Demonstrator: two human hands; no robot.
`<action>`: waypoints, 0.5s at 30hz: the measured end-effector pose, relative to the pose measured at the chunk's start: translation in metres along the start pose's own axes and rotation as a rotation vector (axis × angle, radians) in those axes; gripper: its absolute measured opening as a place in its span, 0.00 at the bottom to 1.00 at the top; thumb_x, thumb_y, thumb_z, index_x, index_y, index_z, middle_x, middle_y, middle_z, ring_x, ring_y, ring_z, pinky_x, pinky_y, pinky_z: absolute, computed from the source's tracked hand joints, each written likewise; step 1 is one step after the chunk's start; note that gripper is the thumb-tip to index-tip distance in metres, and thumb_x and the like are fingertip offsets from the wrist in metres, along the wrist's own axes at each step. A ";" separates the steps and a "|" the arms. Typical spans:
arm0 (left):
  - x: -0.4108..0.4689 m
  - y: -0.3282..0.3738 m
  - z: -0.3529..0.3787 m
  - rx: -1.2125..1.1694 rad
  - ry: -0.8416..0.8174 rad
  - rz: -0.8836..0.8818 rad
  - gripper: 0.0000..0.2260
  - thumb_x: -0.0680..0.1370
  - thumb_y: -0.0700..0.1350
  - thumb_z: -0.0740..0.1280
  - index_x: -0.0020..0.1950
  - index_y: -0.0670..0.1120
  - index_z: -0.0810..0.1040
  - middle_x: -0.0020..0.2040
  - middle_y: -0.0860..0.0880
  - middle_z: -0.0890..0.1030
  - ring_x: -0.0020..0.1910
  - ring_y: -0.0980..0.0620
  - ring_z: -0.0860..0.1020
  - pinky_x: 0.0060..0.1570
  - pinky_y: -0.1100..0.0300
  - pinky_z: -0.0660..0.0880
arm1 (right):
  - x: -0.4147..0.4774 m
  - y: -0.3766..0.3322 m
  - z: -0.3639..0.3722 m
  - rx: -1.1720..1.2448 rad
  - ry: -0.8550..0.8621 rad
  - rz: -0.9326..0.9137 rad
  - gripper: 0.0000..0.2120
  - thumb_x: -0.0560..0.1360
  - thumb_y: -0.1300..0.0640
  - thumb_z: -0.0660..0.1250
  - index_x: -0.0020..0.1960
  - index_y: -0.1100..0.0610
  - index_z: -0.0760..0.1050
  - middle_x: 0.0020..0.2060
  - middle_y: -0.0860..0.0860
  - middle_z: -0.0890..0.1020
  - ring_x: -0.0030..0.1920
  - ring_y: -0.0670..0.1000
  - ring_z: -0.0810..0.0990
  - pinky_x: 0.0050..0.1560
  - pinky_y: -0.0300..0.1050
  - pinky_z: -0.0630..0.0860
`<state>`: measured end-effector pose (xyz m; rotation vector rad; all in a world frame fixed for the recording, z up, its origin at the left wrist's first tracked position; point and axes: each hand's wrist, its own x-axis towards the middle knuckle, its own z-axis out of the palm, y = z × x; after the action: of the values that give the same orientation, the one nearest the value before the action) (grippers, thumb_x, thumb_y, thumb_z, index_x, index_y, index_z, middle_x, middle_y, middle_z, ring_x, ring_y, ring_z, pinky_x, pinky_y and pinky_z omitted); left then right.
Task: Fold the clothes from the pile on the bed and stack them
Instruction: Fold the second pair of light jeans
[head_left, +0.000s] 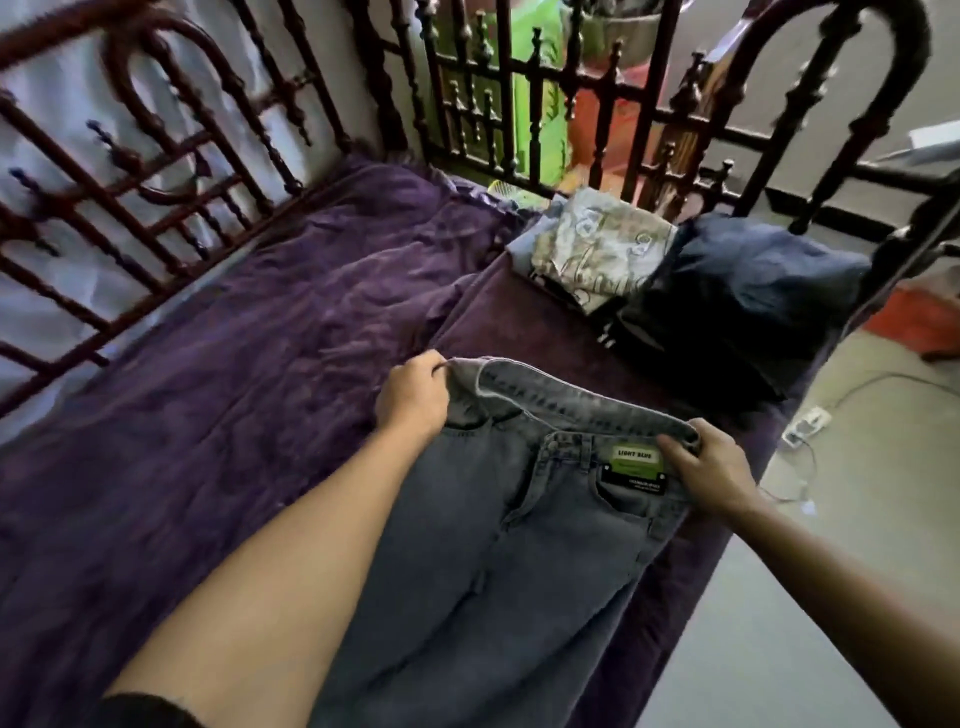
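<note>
Here the purple-sheeted bed (234, 322) spreads left of and beyond the hands, its iron frame (156, 171) blurred. Grey jeans (467, 545) stretch between and below both hands, the legs cut off at the lower edge and partly covered by the left forearm. Beyond the right hand (711, 470) a dark pile of clothes (737, 301), its pieces hard to tell apart, touches a folded printed cloth (597, 249); the left hand (410, 400) pinches one waistband end and the right grips the other, beside a green label (636, 462).
</note>
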<state>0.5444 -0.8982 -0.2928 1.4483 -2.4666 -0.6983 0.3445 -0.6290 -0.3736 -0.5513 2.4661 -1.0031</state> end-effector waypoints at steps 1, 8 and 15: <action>0.012 0.010 0.021 -0.012 -0.016 -0.008 0.08 0.79 0.46 0.60 0.49 0.48 0.78 0.49 0.39 0.82 0.49 0.37 0.78 0.39 0.52 0.70 | 0.019 0.013 0.001 -0.022 0.008 0.038 0.09 0.75 0.45 0.67 0.42 0.49 0.73 0.38 0.48 0.80 0.43 0.54 0.79 0.44 0.52 0.76; 0.060 0.017 0.111 -0.193 -0.167 -0.062 0.13 0.79 0.42 0.61 0.64 0.45 0.75 0.57 0.41 0.77 0.54 0.42 0.77 0.56 0.54 0.72 | 0.104 0.076 0.030 -0.316 -0.128 0.253 0.14 0.75 0.47 0.65 0.57 0.51 0.75 0.53 0.58 0.81 0.54 0.61 0.79 0.51 0.52 0.75; -0.006 -0.120 0.095 -0.055 -0.234 -0.411 0.11 0.77 0.39 0.64 0.58 0.43 0.77 0.52 0.40 0.81 0.54 0.39 0.78 0.53 0.50 0.74 | 0.113 0.039 0.095 -0.862 -0.352 -0.072 0.22 0.76 0.50 0.62 0.68 0.51 0.66 0.63 0.56 0.71 0.62 0.59 0.68 0.56 0.54 0.71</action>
<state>0.6019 -0.9137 -0.4338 1.9776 -2.3000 -1.0572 0.2915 -0.7129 -0.4895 -0.9728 2.4579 0.1982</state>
